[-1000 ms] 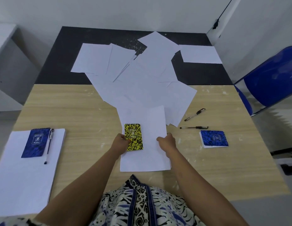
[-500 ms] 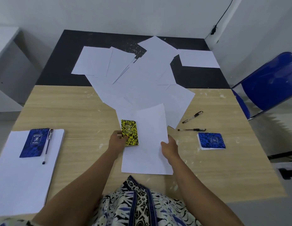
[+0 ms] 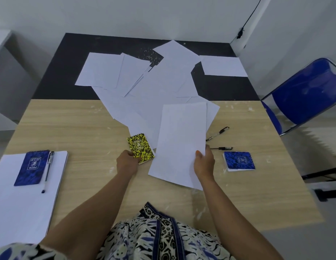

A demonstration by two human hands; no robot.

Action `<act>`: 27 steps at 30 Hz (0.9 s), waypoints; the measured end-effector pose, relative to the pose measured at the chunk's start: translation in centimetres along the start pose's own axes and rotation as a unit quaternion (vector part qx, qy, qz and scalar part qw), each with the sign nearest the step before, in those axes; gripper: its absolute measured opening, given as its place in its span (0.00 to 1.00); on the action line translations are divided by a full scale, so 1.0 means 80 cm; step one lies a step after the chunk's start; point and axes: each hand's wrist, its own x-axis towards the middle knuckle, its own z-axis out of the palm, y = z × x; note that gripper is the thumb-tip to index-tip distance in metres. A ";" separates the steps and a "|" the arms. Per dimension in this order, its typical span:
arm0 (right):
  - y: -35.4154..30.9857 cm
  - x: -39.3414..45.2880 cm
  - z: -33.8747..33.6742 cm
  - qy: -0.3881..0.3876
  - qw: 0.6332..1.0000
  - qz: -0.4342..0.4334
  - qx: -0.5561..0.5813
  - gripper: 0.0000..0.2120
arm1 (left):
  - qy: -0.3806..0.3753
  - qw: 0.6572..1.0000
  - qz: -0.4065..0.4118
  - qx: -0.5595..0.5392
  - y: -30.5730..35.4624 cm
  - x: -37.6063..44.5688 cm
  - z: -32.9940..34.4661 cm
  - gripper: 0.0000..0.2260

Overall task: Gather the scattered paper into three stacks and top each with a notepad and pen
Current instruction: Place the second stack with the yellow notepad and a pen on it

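My left hand (image 3: 127,162) grips the near corner of a yellow speckled notepad (image 3: 140,147), which lies just left of the sheets. My right hand (image 3: 204,162) pinches the right edge of a white sheet stack (image 3: 179,139) and holds it tilted, its far end raised over the table. Behind it, scattered paper (image 3: 154,87) spreads across the middle and far part of the table. On the left sits a finished paper stack (image 3: 22,203) topped with a blue notepad (image 3: 33,167) and a pen (image 3: 48,170).
Two black pens (image 3: 217,133) (image 3: 222,148) lie right of the held sheets, with another blue notepad (image 3: 238,161) beside them. The wooden table (image 3: 73,124) has a black far section (image 3: 65,68). A blue chair (image 3: 306,94) stands at the right.
My left hand slid the yellow notepad off the sheets to the left. My right hand lifted the sheets from the table and swung them right and away from me.
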 end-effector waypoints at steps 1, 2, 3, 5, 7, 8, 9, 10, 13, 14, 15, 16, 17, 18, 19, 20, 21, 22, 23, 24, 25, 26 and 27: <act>-0.005 0.002 -0.002 0.004 1.000 -0.009 0.005 0.16 | 0.000 1.000 -0.001 0.003 -0.001 0.000 0.000 0.16; -0.011 0.003 -0.004 0.006 1.000 -0.018 0.010 0.16 | 0.002 1.000 -0.001 0.002 -0.001 0.000 0.001 0.14; -0.015 0.006 -0.006 0.005 1.000 -0.026 0.015 0.17 | 0.005 1.000 -0.002 -0.002 -0.002 0.001 0.001 0.13; -0.025 0.008 -0.009 -0.003 0.999 -0.041 0.024 0.15 | 0.011 1.000 0.000 -0.011 -0.007 0.003 0.002 0.11; -0.032 0.011 -0.012 -0.016 0.998 -0.052 0.029 0.15 | 0.012 1.000 0.007 -0.008 -0.010 0.004 0.002 0.11; -0.033 0.013 -0.012 -0.027 0.998 -0.055 0.031 0.15 | 0.008 1.000 0.009 -0.009 -0.011 0.006 0.002 0.11; -0.033 0.015 -0.013 -0.040 0.997 -0.055 0.034 0.15 | -0.001 1.000 0.004 -0.022 -0.013 0.007 0.001 0.11; -0.032 0.018 -0.013 -0.053 0.997 -0.053 0.033 0.16 | -0.011 0.999 -0.004 -0.044 -0.016 0.010 0.001 0.11; -0.025 0.020 -0.013 -0.069 0.996 -0.043 0.022 0.16 | -0.048 0.991 -0.023 -0.122 -0.018 0.009 -0.006 0.10; -0.023 0.019 -0.013 -0.070 0.997 -0.037 0.025 0.15 | -0.059 0.987 -0.026 -0.147 -0.019 0.010 -0.007 0.10; -0.021 0.018 -0.013 -0.071 0.997 -0.028 0.030 0.15 | -0.067 0.983 -0.027 -0.171 -0.018 0.008 -0.010 0.11; -0.018 0.018 -0.013 -0.074 0.997 -0.018 0.032 0.15 | -0.072 0.977 -0.029 -0.196 -0.016 0.006 -0.012 0.12; -0.015 0.017 -0.012 -0.077 0.996 -0.007 0.032 0.15 | -0.073 0.973 -0.029 -0.218 -0.015 0.001 -0.015 0.14; -0.011 0.016 -0.011 -0.082 0.996 0.002 0.030 0.15 | -0.071 0.968 -0.028 -0.239 -0.013 -0.002 -0.017 0.15; -0.007 0.015 -0.011 -0.088 0.996 0.010 0.029 0.16 | -0.068 0.965 -0.019 -0.254 -0.012 -0.006 -0.019 0.16; -0.003 0.013 -0.010 -0.094 0.995 0.018 0.027 0.16 | -0.065 0.961 -0.006 -0.268 -0.010 -0.009 -0.021 0.16; 0.000 0.010 -0.010 -0.101 0.994 0.025 0.026 0.17 | -0.065 0.959 0.010 -0.276 -0.007 -0.013 -0.024 0.15; 0.003 0.008 -0.011 -0.106 0.994 0.030 0.025 0.17 | -0.067 0.957 0.026 -0.279 -0.006 -0.014 -0.027 0.14; 0.006 0.005 -0.011 -0.109 0.993 0.034 0.025 0.17 | -0.069 0.958 0.047 -0.275 -0.005 -0.014 -0.030 0.13; 0.009 0.002 -0.011 -0.110 0.993 0.038 0.026 0.17 | -0.070 0.958 0.071 -0.267 -0.003 -0.012 -0.033 0.13; 0.012 0.000 -0.011 -0.110 0.993 0.041 0.031 0.17 | -0.070 0.962 0.097 -0.247 -0.002 -0.011 -0.036 0.13; 0.015 -0.001 -0.011 -0.108 0.992 0.045 0.037 0.18 | -0.064 0.967 0.121 -0.217 0.000 -0.009 -0.038 0.13; 0.018 -0.003 -0.012 -0.106 0.992 0.050 0.043 0.18 | -0.056 0.972 0.140 -0.182 0.002 -0.007 -0.041 0.15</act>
